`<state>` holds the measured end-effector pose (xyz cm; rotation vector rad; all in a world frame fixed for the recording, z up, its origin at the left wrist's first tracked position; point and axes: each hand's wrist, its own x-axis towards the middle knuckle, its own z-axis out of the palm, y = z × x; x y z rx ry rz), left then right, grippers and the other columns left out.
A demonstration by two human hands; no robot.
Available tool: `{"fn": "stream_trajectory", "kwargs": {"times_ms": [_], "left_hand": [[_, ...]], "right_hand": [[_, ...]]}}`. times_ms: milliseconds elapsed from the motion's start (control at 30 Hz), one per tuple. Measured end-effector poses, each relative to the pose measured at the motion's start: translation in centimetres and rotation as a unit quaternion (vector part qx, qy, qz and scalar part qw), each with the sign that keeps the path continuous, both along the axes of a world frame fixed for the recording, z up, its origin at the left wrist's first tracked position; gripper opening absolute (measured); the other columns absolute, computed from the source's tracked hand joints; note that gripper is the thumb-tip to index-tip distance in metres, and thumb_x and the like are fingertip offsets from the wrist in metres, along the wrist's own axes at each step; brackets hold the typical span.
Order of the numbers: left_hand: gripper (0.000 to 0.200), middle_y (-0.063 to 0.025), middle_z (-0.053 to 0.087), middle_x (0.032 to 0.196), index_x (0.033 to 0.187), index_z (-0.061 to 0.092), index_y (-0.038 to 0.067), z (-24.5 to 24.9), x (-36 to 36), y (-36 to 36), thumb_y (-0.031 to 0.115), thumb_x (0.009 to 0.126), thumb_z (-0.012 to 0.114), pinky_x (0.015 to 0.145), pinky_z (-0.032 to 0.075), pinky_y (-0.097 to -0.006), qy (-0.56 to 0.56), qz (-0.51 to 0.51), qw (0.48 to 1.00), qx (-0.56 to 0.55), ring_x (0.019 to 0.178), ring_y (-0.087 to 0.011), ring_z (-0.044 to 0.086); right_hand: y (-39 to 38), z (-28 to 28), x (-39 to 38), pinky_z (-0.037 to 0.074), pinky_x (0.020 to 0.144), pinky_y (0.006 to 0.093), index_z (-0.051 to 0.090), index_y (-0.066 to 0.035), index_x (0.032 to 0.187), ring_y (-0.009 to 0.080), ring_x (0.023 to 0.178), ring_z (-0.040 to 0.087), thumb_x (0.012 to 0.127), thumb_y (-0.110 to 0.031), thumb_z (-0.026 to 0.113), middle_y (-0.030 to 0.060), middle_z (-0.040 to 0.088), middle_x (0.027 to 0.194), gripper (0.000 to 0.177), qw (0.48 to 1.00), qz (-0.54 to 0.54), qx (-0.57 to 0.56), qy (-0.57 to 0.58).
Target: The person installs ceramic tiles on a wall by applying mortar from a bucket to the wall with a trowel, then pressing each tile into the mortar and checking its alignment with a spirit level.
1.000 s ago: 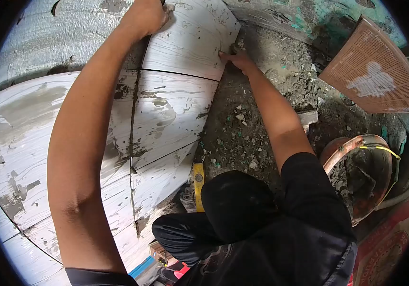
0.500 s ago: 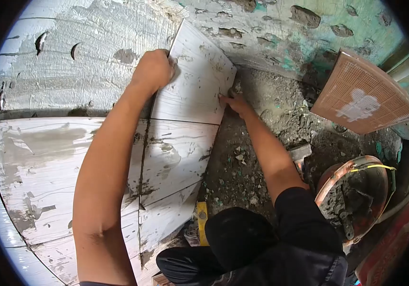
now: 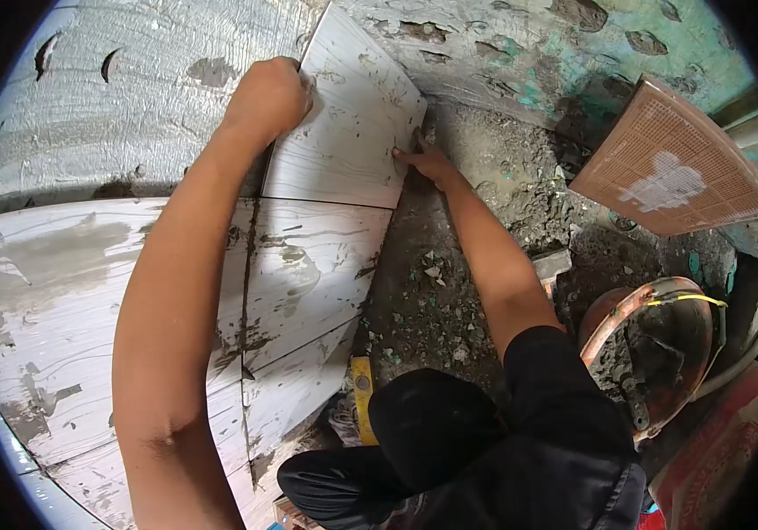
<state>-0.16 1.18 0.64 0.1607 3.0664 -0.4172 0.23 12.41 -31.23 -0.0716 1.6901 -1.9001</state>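
A white wood-grain tile (image 3: 344, 115) with grey mortar smears lies at the top of the tiled surface, against the wall corner. My left hand (image 3: 269, 99) is closed on its upper left edge, the fingertips hidden behind the tile's side. My right hand (image 3: 428, 162) grips the opposite edge, thumb on the face and fingers by the rim. Below it, a thin dark joint separates it from another white tile (image 3: 308, 256), also smeared with mortar.
Rubble and mortar (image 3: 432, 291) cover the ground right of the tiles. A brown tile (image 3: 679, 168) leans at the right wall. Below it stand a bucket (image 3: 613, 327) of mortar with a tool and a trowel (image 3: 553, 263). A yellow level (image 3: 363, 397) is near my knee.
The whole view has shifted, so the tiles, both hands and the bucket appear slightly higher and further left. Both hands keep their hold on the same tile.
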Motion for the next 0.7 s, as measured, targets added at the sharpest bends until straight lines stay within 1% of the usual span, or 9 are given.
{"fn": "stream_trajectory", "kwargs": {"times_ms": [67, 167, 267, 367, 467, 567, 667, 700], "left_hand": [[0.024, -0.0255, 0.060, 0.081, 0.081, 0.060, -0.005, -0.1, 0.0, 0.0, 0.017, 0.077, 0.055, 0.074, 0.048, -0.0399, 0.003, 0.009, 1.000, 0.014, 0.080, -0.0379, 0.059], [0.025, -0.0257, 0.059, 0.078, 0.085, 0.060, -0.002, -0.1, -0.2, 0.0, 0.021, 0.082, 0.053, 0.072, 0.046, -0.0429, 0.000, 0.013, 1.000, 0.006, 0.078, -0.0411, 0.056], [0.025, -0.0256, 0.059, 0.079, 0.084, 0.060, -0.004, 0.0, -0.2, -0.1, 0.021, 0.081, 0.054, 0.073, 0.046, -0.0428, -0.008, 0.000, 1.000, -0.020, 0.079, -0.0404, 0.057], [0.023, -0.0257, 0.060, 0.087, 0.082, 0.061, -0.006, 0.2, -0.6, 0.0, 0.015, 0.074, 0.056, 0.075, 0.048, -0.0395, -0.041, 0.042, 0.998, -0.038, 0.084, -0.0359, 0.060], [0.024, -0.0252, 0.060, 0.088, 0.085, 0.061, -0.006, 0.5, -0.7, 0.3, 0.014, 0.073, 0.056, 0.077, 0.048, -0.0390, -0.029, 0.069, 0.997, -0.033, 0.085, -0.0360, 0.060], [0.024, -0.0250, 0.060, 0.089, 0.085, 0.061, -0.006, 0.6, -1.1, 0.4, 0.015, 0.073, 0.055, 0.077, 0.048, -0.0388, -0.054, 0.071, 0.994, -0.071, 0.085, -0.0368, 0.059], [0.026, -0.0248, 0.060, 0.089, 0.084, 0.061, -0.006, 1.5, -0.7, 1.5, 0.017, 0.074, 0.054, 0.077, 0.048, -0.0386, -0.077, 0.070, 0.993, -0.063, 0.086, -0.0373, 0.059], [0.026, -0.0247, 0.060, 0.088, 0.083, 0.062, -0.006, 1.5, -0.8, 1.5, 0.017, 0.074, 0.054, 0.077, 0.048, -0.0387, -0.071, 0.068, 0.993, -0.063, 0.086, -0.0374, 0.059]], "right_hand": [[-0.2, -0.6, -0.2, 0.027, 0.101, 0.0305, 0.013, 0.002, 0.136, 0.0279, 0.123, 0.034, 0.063, -0.043, 0.074, 0.0233, 0.033, 0.133, 0.105, 1.000, 0.000, -0.003, -0.006], [-0.4, -0.9, -0.4, 0.027, 0.100, 0.0305, 0.015, 0.002, 0.136, 0.0280, 0.124, 0.034, 0.062, -0.043, 0.074, 0.0236, 0.033, 0.134, 0.105, 1.000, 0.002, -0.004, -0.010], [-0.6, -1.2, -0.6, 0.027, 0.101, 0.0316, 0.016, 0.002, 0.136, 0.0288, 0.124, 0.033, 0.061, -0.044, 0.074, 0.0239, 0.031, 0.135, 0.106, 1.000, 0.006, 0.004, -0.020], [0.1, 0.5, -0.2, 0.027, 0.101, 0.0333, 0.017, 0.002, 0.136, 0.0291, 0.125, 0.032, 0.060, -0.046, 0.075, 0.0232, 0.030, 0.135, 0.106, 0.999, 0.009, 0.026, -0.023], [-0.6, -1.3, -0.7, 0.028, 0.101, 0.0335, 0.018, 0.002, 0.136, 0.0286, 0.124, 0.033, 0.060, -0.046, 0.075, 0.0223, 0.031, 0.135, 0.106, 0.999, 0.012, 0.034, -0.028], [-0.2, -0.8, -0.7, 0.021, 0.103, 0.0326, 0.012, -0.003, 0.138, 0.0284, 0.128, 0.025, 0.064, -0.046, 0.072, 0.0215, 0.024, 0.139, 0.105, 0.998, 0.043, 0.021, -0.037], [0.6, 0.7, -0.5, 0.020, 0.104, 0.0345, 0.010, -0.004, 0.139, 0.0285, 0.129, 0.022, 0.064, -0.048, 0.071, 0.0204, 0.022, 0.140, 0.105, 0.996, 0.057, 0.013, -0.060], [0.6, 0.5, -0.8, 0.022, 0.103, 0.0335, 0.012, -0.002, 0.138, 0.0278, 0.127, 0.026, 0.063, -0.048, 0.072, 0.0202, 0.025, 0.138, 0.106, 0.997, 0.043, 0.016, -0.060]]}}
